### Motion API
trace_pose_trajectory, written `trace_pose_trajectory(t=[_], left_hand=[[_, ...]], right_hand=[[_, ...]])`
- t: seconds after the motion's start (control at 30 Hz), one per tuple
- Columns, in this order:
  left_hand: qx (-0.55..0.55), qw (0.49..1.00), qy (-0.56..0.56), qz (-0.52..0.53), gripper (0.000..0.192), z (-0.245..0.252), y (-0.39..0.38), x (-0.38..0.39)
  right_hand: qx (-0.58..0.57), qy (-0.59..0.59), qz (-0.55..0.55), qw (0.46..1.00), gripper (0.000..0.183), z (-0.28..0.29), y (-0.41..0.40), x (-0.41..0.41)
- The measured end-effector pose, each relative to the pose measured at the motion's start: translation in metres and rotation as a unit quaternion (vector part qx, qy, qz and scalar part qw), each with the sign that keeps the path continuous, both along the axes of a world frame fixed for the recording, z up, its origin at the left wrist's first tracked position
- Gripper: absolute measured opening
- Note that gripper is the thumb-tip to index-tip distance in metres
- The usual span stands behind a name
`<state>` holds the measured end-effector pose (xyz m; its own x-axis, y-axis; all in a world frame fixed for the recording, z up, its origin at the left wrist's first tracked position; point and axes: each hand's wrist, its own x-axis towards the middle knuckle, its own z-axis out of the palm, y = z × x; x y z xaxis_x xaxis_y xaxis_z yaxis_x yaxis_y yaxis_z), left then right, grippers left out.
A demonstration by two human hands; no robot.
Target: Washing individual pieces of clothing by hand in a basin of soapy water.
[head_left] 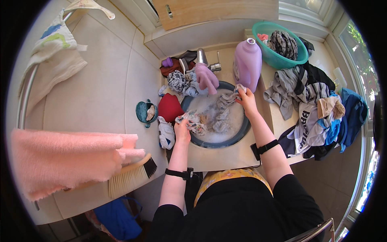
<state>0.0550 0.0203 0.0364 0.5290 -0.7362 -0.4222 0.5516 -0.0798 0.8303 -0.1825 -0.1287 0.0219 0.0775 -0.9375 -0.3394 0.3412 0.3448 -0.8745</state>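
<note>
A dark blue basin (198, 143) of sudsy water stands before me. At its left rim my left hand (182, 130) grips a white floral cloth (195, 122). My right hand (246, 101) holds the end of a wet pale cloth (226, 101) at the basin's upper right; the rest of that cloth trails into the foam. Whether both hands hold parts of one cloth cannot be told. A pink cloth (206, 78) hangs under the metal faucet (201, 56), over the basin's far rim. Behind the basin's right side a purple detergent bottle (248, 62) stands upright, uncapped.
Crumpled clothes (177, 81) and a red cup-shaped item (170, 107) lie left of the basin. A teal wall holder (141, 112), pink towel (66, 160) and brush (130, 177) are further left. Right are a green basin (282, 63) with laundry and piled clothes (314, 109).
</note>
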Motion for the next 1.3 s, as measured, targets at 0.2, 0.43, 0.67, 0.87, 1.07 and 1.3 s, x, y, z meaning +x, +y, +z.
trace_pose_trajectory(t=[0.2,0.43,0.67,0.87,1.07,1.3], left_hand=[[-0.102,0.986,0.128,-0.043,0.037,0.017,0.000,0.003],[-0.112,0.969,0.174,-0.133,0.043,0.031,0.003,-0.021],[0.006,0.985,0.079,-0.153,0.037,0.020,0.010,-0.018],[0.138,0.983,-0.027,-0.115,0.033,0.002,0.001,-0.008],[0.135,0.949,0.226,-0.174,0.035,-0.014,-0.009,-0.017],[0.141,0.949,0.260,-0.113,0.038,-0.066,0.009,-0.014]], right_hand=[[-0.089,0.313,0.196,0.925,0.048,-0.027,0.043,0.040],[0.006,0.095,0.327,0.940,0.051,-0.009,0.080,0.086],[-0.143,0.334,0.192,0.911,0.034,-0.020,0.044,0.054],[-0.027,0.136,0.141,0.980,0.031,-0.009,0.054,0.040],[-0.083,0.037,0.306,0.948,0.040,0.009,0.085,0.060],[-0.075,0.118,0.407,0.903,0.032,0.002,0.121,0.060]])
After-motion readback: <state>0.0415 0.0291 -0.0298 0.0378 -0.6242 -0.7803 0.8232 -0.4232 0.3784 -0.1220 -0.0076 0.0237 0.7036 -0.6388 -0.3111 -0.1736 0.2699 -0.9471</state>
